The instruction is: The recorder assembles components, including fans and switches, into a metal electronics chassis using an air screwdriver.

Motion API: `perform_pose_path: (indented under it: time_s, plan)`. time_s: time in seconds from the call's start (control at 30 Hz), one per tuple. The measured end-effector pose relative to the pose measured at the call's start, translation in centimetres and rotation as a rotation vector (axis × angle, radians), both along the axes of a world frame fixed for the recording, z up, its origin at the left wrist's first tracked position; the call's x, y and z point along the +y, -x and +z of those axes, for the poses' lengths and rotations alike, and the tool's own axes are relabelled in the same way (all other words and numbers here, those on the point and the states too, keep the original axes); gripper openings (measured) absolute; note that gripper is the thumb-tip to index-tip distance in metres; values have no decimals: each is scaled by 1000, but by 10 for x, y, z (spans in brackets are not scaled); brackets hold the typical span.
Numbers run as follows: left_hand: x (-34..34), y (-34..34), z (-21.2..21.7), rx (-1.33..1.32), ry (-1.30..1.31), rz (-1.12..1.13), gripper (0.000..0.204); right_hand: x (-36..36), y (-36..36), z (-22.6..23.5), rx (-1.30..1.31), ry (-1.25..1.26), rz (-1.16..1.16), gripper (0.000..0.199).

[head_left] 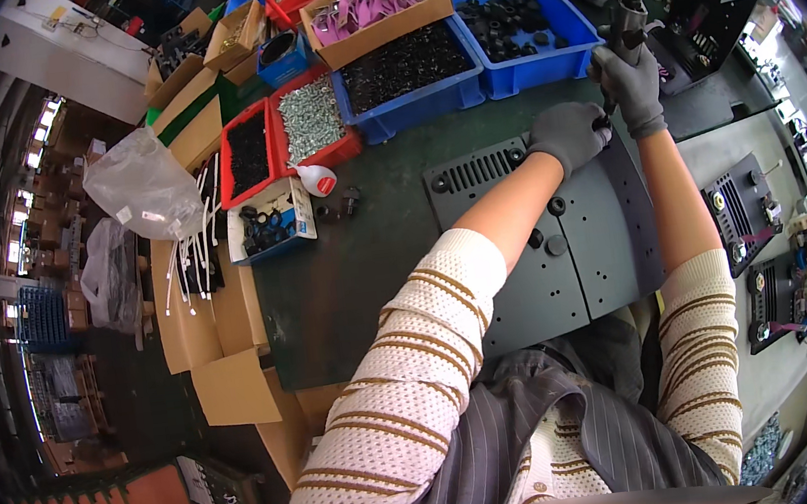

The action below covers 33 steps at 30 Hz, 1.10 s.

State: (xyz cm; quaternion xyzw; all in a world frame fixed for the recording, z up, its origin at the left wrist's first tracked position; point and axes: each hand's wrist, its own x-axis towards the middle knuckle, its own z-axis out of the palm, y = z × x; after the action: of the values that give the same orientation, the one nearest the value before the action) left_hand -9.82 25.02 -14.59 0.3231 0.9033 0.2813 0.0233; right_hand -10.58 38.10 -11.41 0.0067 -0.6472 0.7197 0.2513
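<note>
My right hand [631, 85], in a grey glove, is wrapped around a power screwdriver [630, 27] held upright, its lower end pointing down. Just left of it, my gloved left hand [567, 137] is closed with its fingertips at the driver's tip. What those fingers pinch is too hidden to make out. Both hands are over the far part of dark grey metal panels [527, 288], which lie side by side and have slots and small holes. Black round rubber feet [556, 246] sit on the panel below my left forearm.
Beyond the panels stand a blue bin of black parts [533, 58], a blue tray of dark screws [412, 112], a cardboard box of purple pieces [378, 31] and red bins [317, 122]. A white squeeze bottle [318, 180] lies left. Assembled slotted panels [744, 203] lie right.
</note>
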Motion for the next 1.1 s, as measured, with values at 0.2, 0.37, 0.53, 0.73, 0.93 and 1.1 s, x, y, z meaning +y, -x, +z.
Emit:
perform_pose_path:
  time_s: [0.2,0.37,0.53,0.73,0.93,1.1]
  plan:
    - [3,7,-4,-105,-70,-56,32,-5,-38,29,164,77,-15,35]
    - [-7,36,-8,-642,-806,149,22,-33,-132,57,255,259,121,43]
    - [-62,0,35,-1507,-1294,236,18,-44,-198,42,317,408,194,51]
    - [-129,-86,28,-1701,-1303,-52,19,-61,-219,23,193,542,178,57]
    - [-162,-133,21,-1657,-1390,136,24,-72,-220,28,246,594,394,60]
    - [-170,-143,11,-1673,-1539,37,24,-84,-222,34,333,533,438,57]
